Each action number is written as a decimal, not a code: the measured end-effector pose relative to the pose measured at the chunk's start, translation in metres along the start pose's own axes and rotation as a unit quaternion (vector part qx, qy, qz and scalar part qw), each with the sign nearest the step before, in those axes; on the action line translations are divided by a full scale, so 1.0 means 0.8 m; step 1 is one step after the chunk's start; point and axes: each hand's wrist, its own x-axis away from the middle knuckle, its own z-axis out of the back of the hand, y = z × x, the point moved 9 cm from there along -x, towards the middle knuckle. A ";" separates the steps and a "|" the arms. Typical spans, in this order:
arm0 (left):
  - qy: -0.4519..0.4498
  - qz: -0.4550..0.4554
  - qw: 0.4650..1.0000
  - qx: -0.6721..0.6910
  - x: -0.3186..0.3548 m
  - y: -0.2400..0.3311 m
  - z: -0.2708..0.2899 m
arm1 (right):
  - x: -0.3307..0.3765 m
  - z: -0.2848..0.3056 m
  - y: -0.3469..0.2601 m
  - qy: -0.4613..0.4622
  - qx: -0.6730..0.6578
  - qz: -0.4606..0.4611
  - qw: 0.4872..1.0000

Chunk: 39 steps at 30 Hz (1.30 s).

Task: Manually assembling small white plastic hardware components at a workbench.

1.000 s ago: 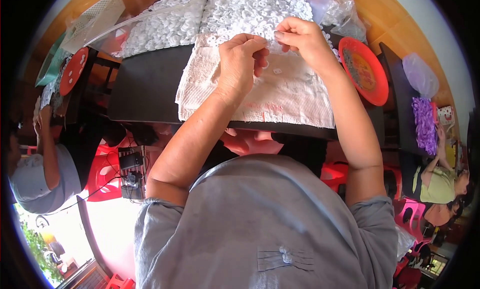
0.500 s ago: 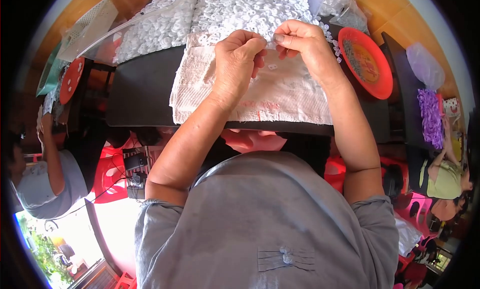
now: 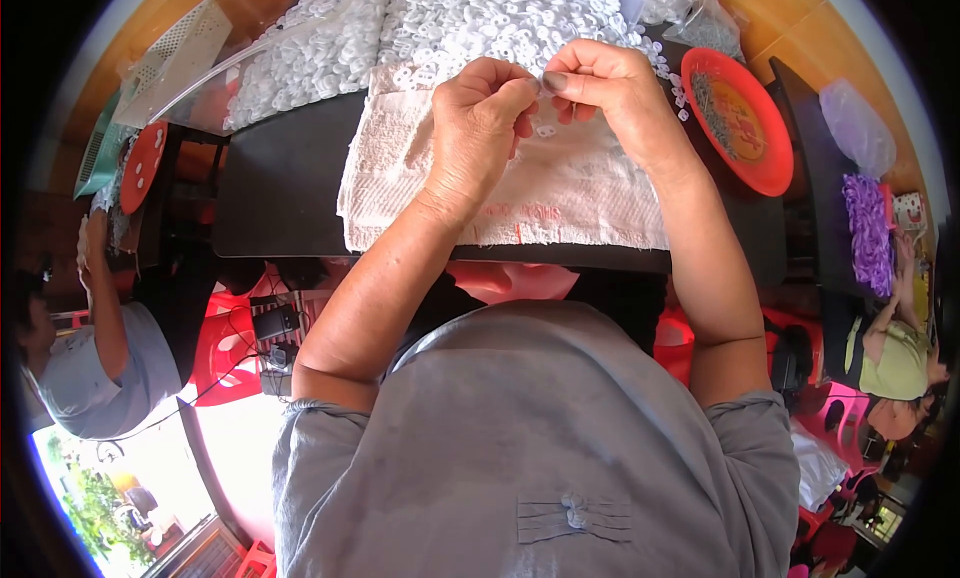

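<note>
My left hand (image 3: 482, 113) and my right hand (image 3: 600, 88) meet above a folded whitish towel (image 3: 400, 193), thumbs and fingertips pinched closely together. Whatever sits between the fingertips is too small to make out; a bit of white shows there. Just below them, one small white plastic piece (image 3: 545, 131) lies on the towel. Beyond the hands spreads a big heap of the same white pieces (image 3: 500, 23), which seem to have holes in them. To the right of my right hand stands a red plate (image 3: 775, 168) with many small grey metal bits (image 3: 712, 113) along its left side.
A clear bag of white pieces (image 3: 300, 68) lies at the far left of the dark table (image 3: 285, 178). Crumpled clear plastic (image 3: 695, 13) rests at the far right. One person (image 3: 100, 358) works at the left, another (image 3: 890, 348) at the right near a purple bundle (image 3: 866, 233).
My hands stay pinched together in nearly the same place, with only slight finger movement. The whole view has shifted a little.
</note>
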 end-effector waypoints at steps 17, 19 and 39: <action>-0.047 0.034 0.997 0.058 0.001 -0.011 -0.013 | 0.008 0.008 0.003 0.041 -0.001 -0.012 0.999; -0.043 0.038 0.997 0.059 0.001 -0.014 -0.011 | 0.009 0.001 0.004 0.049 -0.013 -0.011 0.999; -0.002 0.061 0.991 0.117 -0.002 -0.025 -0.004 | 0.012 -0.005 0.016 0.102 -0.046 -0.070 0.991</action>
